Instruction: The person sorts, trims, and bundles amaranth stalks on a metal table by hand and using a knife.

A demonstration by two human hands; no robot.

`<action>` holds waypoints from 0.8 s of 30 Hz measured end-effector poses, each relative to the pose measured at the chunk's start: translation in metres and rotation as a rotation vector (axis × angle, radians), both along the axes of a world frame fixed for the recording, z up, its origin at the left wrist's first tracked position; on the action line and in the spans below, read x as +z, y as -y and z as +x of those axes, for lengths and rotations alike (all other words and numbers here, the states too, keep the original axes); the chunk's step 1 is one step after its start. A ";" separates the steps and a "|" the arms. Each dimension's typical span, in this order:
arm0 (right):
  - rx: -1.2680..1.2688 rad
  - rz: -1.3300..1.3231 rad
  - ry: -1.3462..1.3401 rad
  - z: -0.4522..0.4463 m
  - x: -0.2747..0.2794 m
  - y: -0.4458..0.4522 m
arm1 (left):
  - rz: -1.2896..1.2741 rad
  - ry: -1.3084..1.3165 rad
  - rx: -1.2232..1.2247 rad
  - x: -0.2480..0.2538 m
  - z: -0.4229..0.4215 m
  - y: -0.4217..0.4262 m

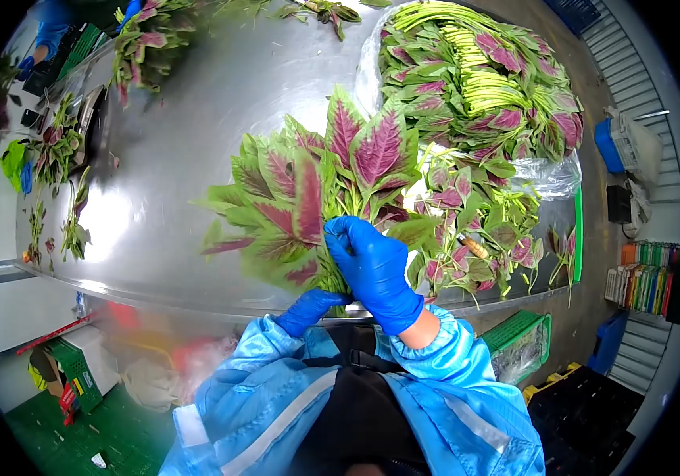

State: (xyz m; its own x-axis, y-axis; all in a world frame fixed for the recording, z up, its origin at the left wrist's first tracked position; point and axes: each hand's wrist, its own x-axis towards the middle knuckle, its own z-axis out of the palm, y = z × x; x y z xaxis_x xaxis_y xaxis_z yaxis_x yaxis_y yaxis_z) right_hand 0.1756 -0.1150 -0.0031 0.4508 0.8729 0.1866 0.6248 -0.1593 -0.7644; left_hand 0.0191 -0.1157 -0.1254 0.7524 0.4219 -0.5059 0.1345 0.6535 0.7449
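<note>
A bunch of red-and-green amaranth leaves (292, 190) is held upright in front of me, above the steel table's near edge. My left hand (308, 311), in a blue glove, is closed round the stems at the bottom of the bunch. My right hand (376, 270), gloved too, has its fingers pinched together against the bunch's right side; what lies between the fingertips is hidden. Loose amaranth sprigs (483, 230) lie just right of my right hand, with a brown-handled tool (473, 246) among them. Beyond them is a large stack of bundled amaranth (475, 87) on clear plastic.
The steel table (157, 214) stretches ahead and left, with stray sprigs (76, 218) at its left side. At the upper left, another person's gloved hand (26, 67) is near more greens. A green crate (518, 345) stands below the table at right, with black crates (582, 412) beyond.
</note>
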 end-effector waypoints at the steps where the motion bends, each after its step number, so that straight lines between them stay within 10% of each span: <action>1: 0.004 -0.015 0.030 0.001 0.003 -0.001 | -0.015 -0.034 -0.036 0.001 -0.001 -0.001; 13: 0.031 -0.049 0.033 0.010 0.005 -0.012 | -0.048 0.056 0.006 0.006 0.000 -0.016; 20: 0.037 -0.061 -0.257 0.008 0.003 -0.012 | -0.139 0.114 -0.048 0.000 -0.016 -0.034; 24: 0.151 -0.138 -0.847 0.020 -0.018 -0.005 | -0.040 0.015 0.044 0.025 -0.016 -0.048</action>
